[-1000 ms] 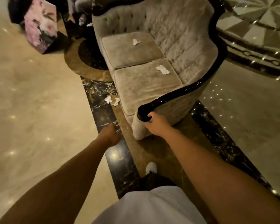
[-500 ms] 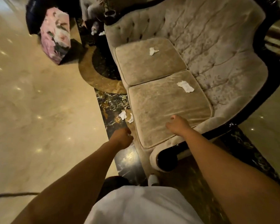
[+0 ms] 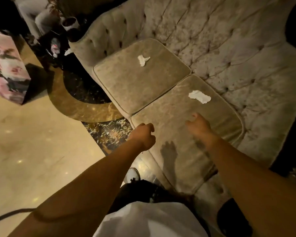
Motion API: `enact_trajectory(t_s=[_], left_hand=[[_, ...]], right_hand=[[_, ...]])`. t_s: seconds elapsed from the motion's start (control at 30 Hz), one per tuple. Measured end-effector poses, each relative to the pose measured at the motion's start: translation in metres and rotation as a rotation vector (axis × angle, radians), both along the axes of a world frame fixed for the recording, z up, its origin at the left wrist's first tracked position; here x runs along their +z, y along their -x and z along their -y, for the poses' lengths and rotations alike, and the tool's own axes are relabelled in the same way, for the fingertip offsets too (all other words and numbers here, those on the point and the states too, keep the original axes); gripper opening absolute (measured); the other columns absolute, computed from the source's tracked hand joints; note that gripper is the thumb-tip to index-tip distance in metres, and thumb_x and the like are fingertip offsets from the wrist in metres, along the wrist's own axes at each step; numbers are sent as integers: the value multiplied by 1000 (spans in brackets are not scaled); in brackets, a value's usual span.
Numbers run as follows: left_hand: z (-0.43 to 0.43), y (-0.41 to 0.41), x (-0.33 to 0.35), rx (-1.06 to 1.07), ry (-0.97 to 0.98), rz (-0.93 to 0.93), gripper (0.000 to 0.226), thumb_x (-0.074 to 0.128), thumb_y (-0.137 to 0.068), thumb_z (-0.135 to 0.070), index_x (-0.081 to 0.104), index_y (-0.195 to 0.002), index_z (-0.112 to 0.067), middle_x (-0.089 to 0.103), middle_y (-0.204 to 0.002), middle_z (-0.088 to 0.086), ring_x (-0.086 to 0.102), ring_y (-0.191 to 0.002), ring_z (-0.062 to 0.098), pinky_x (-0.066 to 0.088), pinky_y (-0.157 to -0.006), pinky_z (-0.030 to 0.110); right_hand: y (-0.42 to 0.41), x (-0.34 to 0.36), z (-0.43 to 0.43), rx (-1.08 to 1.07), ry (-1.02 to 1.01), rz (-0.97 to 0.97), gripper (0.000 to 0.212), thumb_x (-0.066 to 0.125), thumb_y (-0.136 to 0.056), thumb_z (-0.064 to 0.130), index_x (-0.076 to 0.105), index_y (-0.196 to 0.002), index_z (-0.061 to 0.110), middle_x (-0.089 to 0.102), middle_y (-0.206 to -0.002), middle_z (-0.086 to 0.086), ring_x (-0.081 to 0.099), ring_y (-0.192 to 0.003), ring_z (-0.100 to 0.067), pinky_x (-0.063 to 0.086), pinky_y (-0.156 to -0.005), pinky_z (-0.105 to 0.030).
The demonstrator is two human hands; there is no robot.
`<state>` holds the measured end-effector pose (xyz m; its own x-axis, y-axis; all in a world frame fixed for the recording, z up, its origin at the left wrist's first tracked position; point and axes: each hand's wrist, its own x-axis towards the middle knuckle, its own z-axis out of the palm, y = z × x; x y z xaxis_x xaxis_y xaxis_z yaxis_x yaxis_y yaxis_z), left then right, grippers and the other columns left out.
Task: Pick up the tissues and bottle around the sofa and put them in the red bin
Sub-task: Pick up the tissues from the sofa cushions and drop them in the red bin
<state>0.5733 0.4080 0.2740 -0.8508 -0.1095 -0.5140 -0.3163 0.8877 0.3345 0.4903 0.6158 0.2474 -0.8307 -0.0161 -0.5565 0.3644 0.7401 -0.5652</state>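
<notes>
A beige velvet sofa (image 3: 229, 53) fills the upper right. One crumpled white tissue (image 3: 143, 60) lies on its far seat cushion. A second tissue (image 3: 200, 96) lies on the near cushion. A third white scrap (image 3: 68, 52) sits by the sofa's far arm, beside a small bottle-like object (image 3: 55, 47) in the dark. My right hand (image 3: 199, 127) hovers over the near cushion, fingers apart, a short way below the second tissue. My left hand (image 3: 143, 135) is curled shut at the cushion's front edge, with nothing visible in it. No red bin is in view.
A pink floral box (image 3: 5, 65) stands on the floor at the left. Behind the sofa's far arm, a dark side table holds vases (image 3: 70, 24). A black cable (image 3: 7, 214) crosses the polished floor at lower left. My white shoe (image 3: 132, 174) is next to the sofa front.
I have stepped from the sofa's end to its front. My right hand left the black armrest and reached out over the near cushion. The two floor tissues are now hidden under my left arm.
</notes>
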Motion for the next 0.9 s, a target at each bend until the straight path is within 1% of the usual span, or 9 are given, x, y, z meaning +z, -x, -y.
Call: enact_trajectory(t_s=[0.13,0.2,0.33,0.47,0.57,0.63,0.73,0.83,0.9], left_hand=[[63,69,5,-24,-78,-42,35,58,-82,-24,61,-116,-18,64,-114,13,62,-103,32,51,-87,35],[86,97,5,-18,-71,-9,33,58,-82,-23,62,-114,-19,64,-117,13,62,-105,32,50,-87,33],[111,142,1,-79,-35,56,31,57,-82,-24,63,-112,-23,64,-120,12,61,-106,30,48,-84,32],[120,194,-2,-106,-29,53,33,56,-82,-23,62,-114,-23,63,-120,14,60,-108,32,50,-87,35],[127,233,-1,-165,-12,85,35,57,-83,-24,60,-118,-21,58,-124,15,56,-113,34,48,-91,37],[135,266,-6,-179,33,77,38,57,-84,-24,56,-122,-22,49,-128,15,50,-117,39,47,-97,42],[153,332,-29,-201,98,17,42,57,-85,-23,52,-126,-23,41,-132,17,40,-124,46,40,-102,46],[173,407,-75,-225,117,8,49,59,-83,-24,47,-130,-23,39,-134,18,38,-124,46,35,-105,46],[187,448,-110,-242,124,13,56,62,-82,-29,40,-133,-28,34,-139,18,36,-128,44,36,-104,45]], right_hand=[[19,4,49,-22,-70,27,57,57,-90,35,41,-140,12,55,-136,-16,51,-125,-35,41,-101,-36],[30,9,61,-38,-96,49,58,56,-90,35,40,-142,13,53,-139,-15,49,-127,-34,41,-101,-35],[65,11,64,-96,-151,60,57,54,-92,35,40,-142,11,51,-141,-16,48,-130,-32,38,-103,-34],[108,14,58,-179,-140,20,60,57,-91,36,39,-142,11,50,-140,-18,48,-129,-34,39,-106,-39],[133,19,58,-217,-105,-6,56,61,-90,32,43,-140,13,56,-135,-17,52,-123,-34,43,-100,-37],[153,15,61,-266,-115,2,62,61,-89,30,36,-145,18,58,-131,-20,56,-118,-34,45,-93,-36],[187,-6,71,-348,-191,-17,76,62,-88,33,22,-151,26,58,-124,-25,58,-111,-38,46,-91,-41],[231,-49,92,-442,-236,-26,79,65,-84,39,24,-150,28,57,-124,-25,58,-111,-39,47,-96,-44],[261,-78,110,-553,-173,11,77,67,-82,37,28,-149,31,52,-132,-20,54,-119,-38,44,-102,-46]])
